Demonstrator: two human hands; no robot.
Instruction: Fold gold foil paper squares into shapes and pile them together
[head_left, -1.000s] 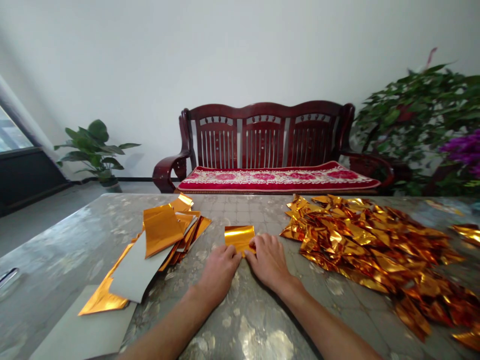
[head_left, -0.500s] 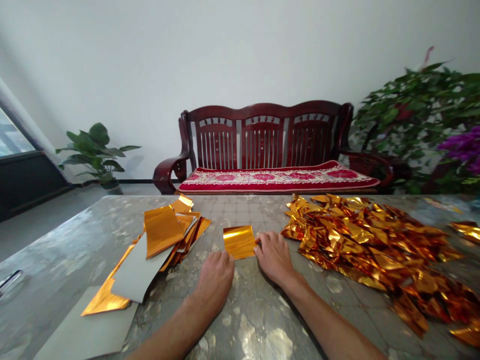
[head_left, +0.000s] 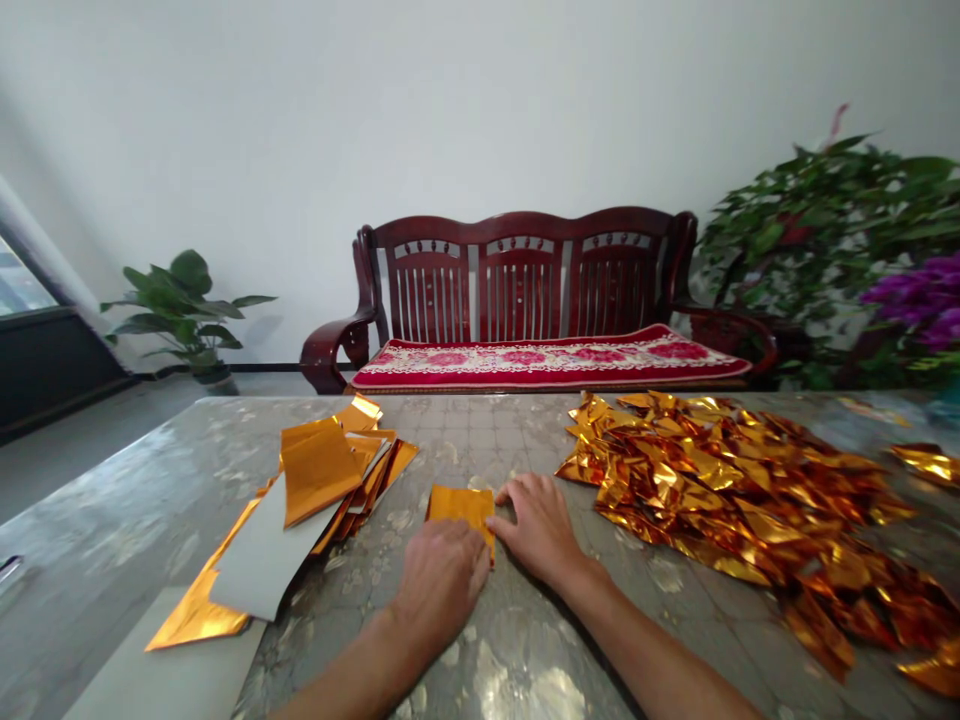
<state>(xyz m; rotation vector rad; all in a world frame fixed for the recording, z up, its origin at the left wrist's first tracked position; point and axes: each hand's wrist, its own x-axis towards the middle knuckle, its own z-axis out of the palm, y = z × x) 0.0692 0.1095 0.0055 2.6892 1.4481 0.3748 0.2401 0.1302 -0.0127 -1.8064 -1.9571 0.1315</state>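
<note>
A small sheet of gold foil paper (head_left: 463,503) lies in front of me on the table, its lower part covered by my left hand. My left hand (head_left: 444,568) rests on that sheet with its fingers together and bent, the fingertips partly hidden. At the sheet's right edge, my right hand (head_left: 538,528) grips it, thumb on the edge and forefinger at the upper corner. To the left lies a loose stack of gold foil paper (head_left: 321,470), some sheets showing a pale grey back (head_left: 259,560). A large heap of folded gold foil pieces (head_left: 720,480) spreads out on the right.
The table (head_left: 510,430) has a patterned, glossy grey cover. Beyond it stands a dark red wooden bench (head_left: 517,290) with a red floral cushion (head_left: 540,358). Potted plants (head_left: 191,310) stand at the sides. A clear plastic bag (head_left: 862,415) lies at the far right.
The sheet between my hands has come closer to me and slightly left. My left hand has moved onto its lower part. The right hand stays at its right edge.
</note>
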